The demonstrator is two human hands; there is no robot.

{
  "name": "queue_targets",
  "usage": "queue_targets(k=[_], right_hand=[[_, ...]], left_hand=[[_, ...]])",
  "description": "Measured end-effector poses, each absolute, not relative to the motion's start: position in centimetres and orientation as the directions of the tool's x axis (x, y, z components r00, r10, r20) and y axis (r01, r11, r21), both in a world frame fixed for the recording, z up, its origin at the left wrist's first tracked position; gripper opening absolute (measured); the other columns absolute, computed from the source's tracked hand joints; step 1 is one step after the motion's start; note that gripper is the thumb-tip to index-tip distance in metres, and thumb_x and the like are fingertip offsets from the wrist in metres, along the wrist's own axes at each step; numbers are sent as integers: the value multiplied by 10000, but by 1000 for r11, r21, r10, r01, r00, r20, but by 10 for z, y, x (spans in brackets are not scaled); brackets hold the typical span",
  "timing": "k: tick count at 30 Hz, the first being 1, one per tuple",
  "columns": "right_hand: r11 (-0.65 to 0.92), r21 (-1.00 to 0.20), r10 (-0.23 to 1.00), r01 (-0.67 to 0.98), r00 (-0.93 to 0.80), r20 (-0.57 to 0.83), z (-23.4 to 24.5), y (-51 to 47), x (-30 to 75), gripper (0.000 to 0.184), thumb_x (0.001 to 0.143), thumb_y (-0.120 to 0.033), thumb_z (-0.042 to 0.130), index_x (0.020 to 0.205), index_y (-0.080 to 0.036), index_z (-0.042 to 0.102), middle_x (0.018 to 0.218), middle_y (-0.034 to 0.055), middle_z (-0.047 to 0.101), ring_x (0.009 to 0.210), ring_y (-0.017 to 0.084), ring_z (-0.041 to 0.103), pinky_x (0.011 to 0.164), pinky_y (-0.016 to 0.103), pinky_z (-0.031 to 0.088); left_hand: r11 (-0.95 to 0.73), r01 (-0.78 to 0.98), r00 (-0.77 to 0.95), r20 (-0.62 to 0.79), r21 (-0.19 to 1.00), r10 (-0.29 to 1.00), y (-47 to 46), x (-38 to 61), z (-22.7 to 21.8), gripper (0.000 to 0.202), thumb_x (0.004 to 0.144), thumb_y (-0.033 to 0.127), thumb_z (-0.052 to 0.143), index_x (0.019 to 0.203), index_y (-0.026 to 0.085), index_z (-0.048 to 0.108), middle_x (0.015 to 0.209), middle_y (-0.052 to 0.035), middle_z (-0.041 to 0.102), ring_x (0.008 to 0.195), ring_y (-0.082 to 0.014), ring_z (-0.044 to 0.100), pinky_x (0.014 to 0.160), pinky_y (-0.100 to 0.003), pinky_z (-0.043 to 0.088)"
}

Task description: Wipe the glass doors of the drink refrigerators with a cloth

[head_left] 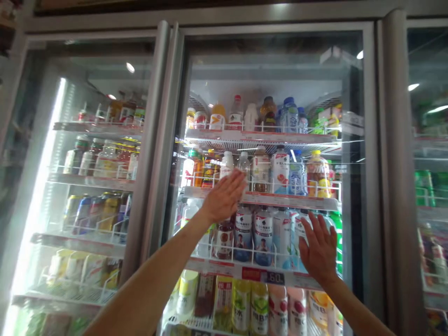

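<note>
My left hand (225,196) is stretched out flat, palm turned toward the drinks cooler, with nothing in it. It overlaps the second shelf, just below a small clear bottle (244,161). My right hand (318,246) is raised lower down on the right, its fingers spread and holding nothing. Both are in front of the middle glass door (266,51); whether either touches the glass I cannot tell. Between the hands, bottles with dark-and-white labels (263,231) stand upright on the third shelf. The right hand partly hides a white-labelled bottle (301,228).
A metal door frame with a long handle (164,116) separates the middle door from the left cooler section, where shelves (94,179) hold bottles and cans. Another post (394,140) stands at the right. Several yellow-green bottles (241,303) line the lower shelf, under a price tag (276,278).
</note>
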State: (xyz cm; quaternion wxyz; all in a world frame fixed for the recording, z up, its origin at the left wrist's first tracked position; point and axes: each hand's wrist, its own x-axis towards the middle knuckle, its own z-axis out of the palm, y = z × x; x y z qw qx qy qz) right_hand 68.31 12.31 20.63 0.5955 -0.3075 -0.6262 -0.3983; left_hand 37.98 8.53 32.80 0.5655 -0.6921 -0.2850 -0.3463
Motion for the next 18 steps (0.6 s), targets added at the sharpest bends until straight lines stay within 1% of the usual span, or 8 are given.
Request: queue_targets(k=[3, 5, 7, 10, 12, 13, 17, 18], right_hand=[[493, 126, -94, 861, -91, 991, 206, 123, 682, 531, 908, -329, 372, 1426, -323, 252, 1459, 43, 356, 1353, 272, 296, 1095, 552, 181], [498, 127, -100, 858, -88, 991, 206, 124, 681, 529, 912, -338, 365, 1426, -334, 242, 1463, 35, 349, 1352, 272, 298, 1094, 556, 181], [506, 125, -102, 853, -85, 991, 206, 125, 681, 527, 914, -343, 366, 1425, -347, 236, 1465, 25, 345, 1351, 271, 301, 1095, 557, 182], [518, 120, -99, 847, -80, 992, 205, 126, 682, 520, 914, -348, 371, 1419, -361, 244, 1468, 9, 340, 1352, 270, 298, 1098, 558, 180], [526, 113, -93, 843, -75, 993, 205, 126, 683, 514, 915, -355, 368, 1416, -363, 252, 1469, 3, 336, 1353, 270, 296, 1100, 558, 179], [529, 108, -92, 842, -70, 993, 204, 126, 683, 511, 916, -357, 365, 1415, -365, 254, 1470, -1, 334, 1353, 269, 297, 1101, 558, 178], [525, 107, -97, 844, -66, 993, 205, 126, 682, 511, 916, -357, 358, 1414, -376, 244, 1475, -19, 318, 1352, 266, 299, 1100, 562, 179], [521, 112, -102, 846, -68, 992, 205, 126, 683, 515, 916, -354, 358, 1416, -374, 238, 1477, -21, 314, 1353, 264, 298, 1100, 560, 180]], left_hand=[[-129, 975, 166, 977, -183, -132, 85, 336, 349, 590, 821, 207, 378, 1399, 147, 281, 1494, -92, 270, 1407, -222, 118, 1137, -459, 207], [-149, 989, -53, 976, 21, -211, 87, 328, 354, 584, 824, 203, 371, 1397, 127, 285, 1499, -112, 252, 1409, -239, 99, 1141, -474, 193], [-182, 983, -16, 979, -22, -205, 90, 344, 350, 589, 827, 202, 365, 1403, 124, 270, 1500, -113, 249, 1412, -239, 71, 1142, -479, 185], [-207, 925, 301, 948, -317, -108, 93, 380, 338, 586, 839, 279, 394, 1396, 137, 280, 1487, -100, 285, 1411, -229, 88, 1136, -463, 212], [-201, 891, 403, 913, -408, -67, 92, 385, 340, 588, 844, 361, 421, 1379, 141, 311, 1472, -102, 318, 1405, -230, 132, 1127, -450, 237], [-189, 906, 372, 925, -379, -72, 92, 380, 344, 588, 848, 384, 422, 1373, 139, 319, 1470, -108, 319, 1403, -233, 144, 1123, -448, 246], [-166, 985, -78, 974, 43, -211, 93, 356, 364, 561, 874, 336, 380, 1380, 108, 295, 1490, -150, 256, 1408, -261, 99, 1130, -491, 207], [-175, 981, -121, 968, 83, -220, 95, 360, 366, 559, 877, 321, 372, 1383, 98, 287, 1495, -155, 239, 1410, -266, 75, 1133, -499, 193]])
